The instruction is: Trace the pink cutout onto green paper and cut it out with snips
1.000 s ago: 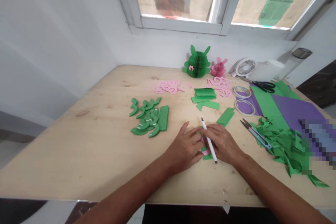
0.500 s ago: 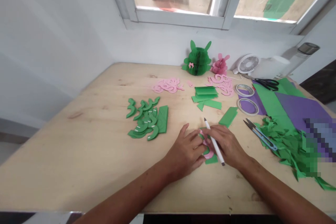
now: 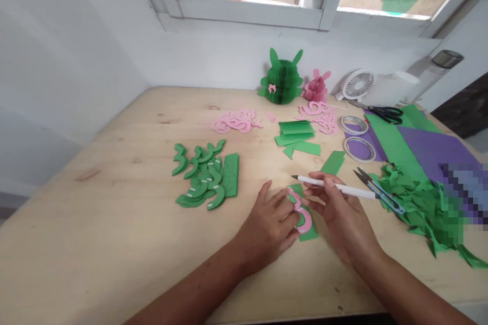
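My left hand (image 3: 269,228) rests on the table with its fingers spread, some fingertips pressing a pink curvy paper cutout (image 3: 305,221) onto a green paper strip (image 3: 309,235). Part of both papers is hidden under those fingers. Just to the right, my right hand (image 3: 339,210) grips a white marker (image 3: 354,191) between thumb and fingers. The marker lies nearly level above the table, its dark tip pointing left. Two of the right fingertips are close to the pink cutout; whether they touch it I cannot tell.
Green scalloped cutouts (image 3: 206,183) are piled at left. Behind lie pink cutouts (image 3: 236,121) and folded green strips (image 3: 295,129). Thread snips (image 3: 377,190), tape rolls (image 3: 359,149), green scraps (image 3: 419,213) and black scissors (image 3: 385,113) occupy the right. Paper figures (image 3: 284,81) and a fan (image 3: 357,84) stand behind.
My right hand has lifted and turned palm-up to the right, swinging the marker from steep to nearly level. More of the pink cutout shows. The left hand stays on it; the view has shifted slightly.
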Available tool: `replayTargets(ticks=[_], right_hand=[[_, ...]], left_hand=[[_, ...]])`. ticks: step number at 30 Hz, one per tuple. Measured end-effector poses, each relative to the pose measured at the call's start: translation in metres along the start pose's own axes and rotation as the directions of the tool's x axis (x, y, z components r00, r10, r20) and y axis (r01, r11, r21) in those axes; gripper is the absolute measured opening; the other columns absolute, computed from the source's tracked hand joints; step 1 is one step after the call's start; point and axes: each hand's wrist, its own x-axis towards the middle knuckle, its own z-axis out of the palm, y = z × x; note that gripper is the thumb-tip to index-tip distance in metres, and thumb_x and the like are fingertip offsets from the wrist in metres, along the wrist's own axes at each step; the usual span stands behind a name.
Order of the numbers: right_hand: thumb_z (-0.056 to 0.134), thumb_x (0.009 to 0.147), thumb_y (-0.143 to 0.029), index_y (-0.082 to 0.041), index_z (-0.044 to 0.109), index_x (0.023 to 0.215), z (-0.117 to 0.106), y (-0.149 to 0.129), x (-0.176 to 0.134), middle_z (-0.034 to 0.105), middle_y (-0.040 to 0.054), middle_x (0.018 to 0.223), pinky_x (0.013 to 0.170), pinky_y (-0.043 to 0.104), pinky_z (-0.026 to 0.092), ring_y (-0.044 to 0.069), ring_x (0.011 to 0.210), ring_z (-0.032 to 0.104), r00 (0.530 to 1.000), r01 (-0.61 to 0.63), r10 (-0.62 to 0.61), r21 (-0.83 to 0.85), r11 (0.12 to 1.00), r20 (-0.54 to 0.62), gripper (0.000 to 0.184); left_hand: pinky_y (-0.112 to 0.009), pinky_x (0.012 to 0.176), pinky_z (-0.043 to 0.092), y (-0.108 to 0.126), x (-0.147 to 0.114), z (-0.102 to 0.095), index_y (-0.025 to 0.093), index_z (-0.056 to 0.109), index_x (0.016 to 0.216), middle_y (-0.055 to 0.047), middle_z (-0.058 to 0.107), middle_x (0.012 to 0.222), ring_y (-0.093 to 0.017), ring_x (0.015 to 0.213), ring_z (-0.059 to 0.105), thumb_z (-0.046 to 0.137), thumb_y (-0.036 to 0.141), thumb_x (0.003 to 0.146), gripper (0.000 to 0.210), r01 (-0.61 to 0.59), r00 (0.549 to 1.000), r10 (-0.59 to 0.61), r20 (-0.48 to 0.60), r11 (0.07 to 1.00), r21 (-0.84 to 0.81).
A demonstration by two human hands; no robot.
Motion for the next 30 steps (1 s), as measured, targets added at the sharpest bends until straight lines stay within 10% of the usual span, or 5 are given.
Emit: replayTargets(ticks=[30], right_hand=[[0.042, 0.095, -0.038, -0.026, 0.057, 0.106, 0.000, 0.017, -0.007, 0.066, 0.0033, 0.108, 0.084, 0.027, 0.050, 0.018, 0.101, 0.061, 0.977, 0.180, -0.102, -0.457, 0.871, 0.189, 0.022]], left_hand=[[-0.059, 0.110, 0.017, -0.002, -0.001, 0.002, 0.021, 0.061, 0.106, -0.008, 0.064, 0.110, -0.027, 0.126, 0.043, 0.050, 0.031, 0.089, 0.022, 0.013, 1.000, -0.013, 0.014, 1.000, 0.001]])
